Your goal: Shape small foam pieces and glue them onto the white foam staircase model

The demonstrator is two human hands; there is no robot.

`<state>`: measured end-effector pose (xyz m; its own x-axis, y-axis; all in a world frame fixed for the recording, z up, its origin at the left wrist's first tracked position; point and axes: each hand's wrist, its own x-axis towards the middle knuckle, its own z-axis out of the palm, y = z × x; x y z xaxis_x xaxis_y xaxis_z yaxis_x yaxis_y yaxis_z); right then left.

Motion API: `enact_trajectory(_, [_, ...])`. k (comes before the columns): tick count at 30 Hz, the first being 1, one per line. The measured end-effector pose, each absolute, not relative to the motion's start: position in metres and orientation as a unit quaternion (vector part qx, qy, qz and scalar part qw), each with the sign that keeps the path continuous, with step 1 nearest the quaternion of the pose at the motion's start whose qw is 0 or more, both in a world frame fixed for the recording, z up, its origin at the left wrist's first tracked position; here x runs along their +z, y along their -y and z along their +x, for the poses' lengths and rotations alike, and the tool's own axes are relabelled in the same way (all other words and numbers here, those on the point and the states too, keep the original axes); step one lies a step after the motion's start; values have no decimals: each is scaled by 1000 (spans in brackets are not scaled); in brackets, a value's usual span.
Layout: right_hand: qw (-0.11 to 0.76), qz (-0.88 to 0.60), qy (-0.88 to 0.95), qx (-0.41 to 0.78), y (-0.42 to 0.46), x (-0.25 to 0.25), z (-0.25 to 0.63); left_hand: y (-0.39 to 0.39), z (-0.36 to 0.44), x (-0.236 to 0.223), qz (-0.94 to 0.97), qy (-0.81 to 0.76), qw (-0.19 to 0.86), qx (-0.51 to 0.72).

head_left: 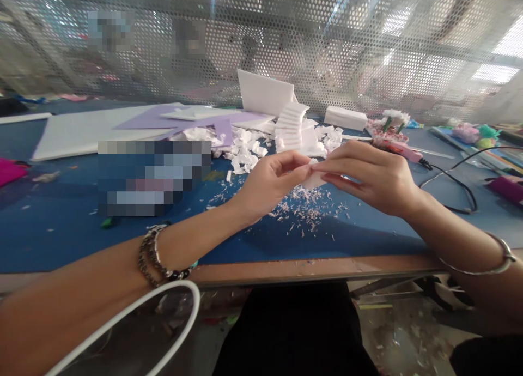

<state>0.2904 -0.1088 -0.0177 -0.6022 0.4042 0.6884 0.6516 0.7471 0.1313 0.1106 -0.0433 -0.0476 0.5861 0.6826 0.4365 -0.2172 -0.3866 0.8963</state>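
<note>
Between my two hands, above the blue table (229, 234), is a small white piece of foam (314, 179). My left hand (269, 182) pinches its left edge with thumb and fingertips. From the right, my right hand (373, 171) has its fingertips closed on the upper part of the same piece. The fingers hide much of its shape. Fine white shavings (304, 207) lie scattered on the table below. Just behind the hands stands a stack of white foam pieces (291, 128), with torn white scraps (245, 152) around it.
White and lilac foam sheets (93, 128) cover the back left. An upright white sheet (265, 92) and a white block (346, 117) stand behind. A pink corded tool (402, 150) lies right, its black cable (469, 193) looping nearby. A white cable (192, 310) crosses my left forearm. Perforated metal (220, 54) closes the back.
</note>
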Motion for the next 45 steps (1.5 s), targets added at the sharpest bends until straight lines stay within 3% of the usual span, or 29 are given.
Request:
enact_trajectory(10, [399, -348, 847, -36, 109, -20, 279, 40, 109, -49, 696, -124, 564, 426])
enact_trajectory(23, [332, -297, 849, -283, 110, -25, 285, 38, 109, -49, 699, -141, 563, 418])
enact_trajectory(26, [344, -306, 842, -280, 111, -24, 283, 39, 109, -48, 690, -143, 578, 412])
enact_trajectory(35, [368, -388, 838, -112, 114, -18, 276, 39, 109, -49, 691, -127, 585, 405])
enact_trajectory(45, [350, -290, 849, -269, 110, -24, 283, 39, 109, -50, 692, -126, 588, 400])
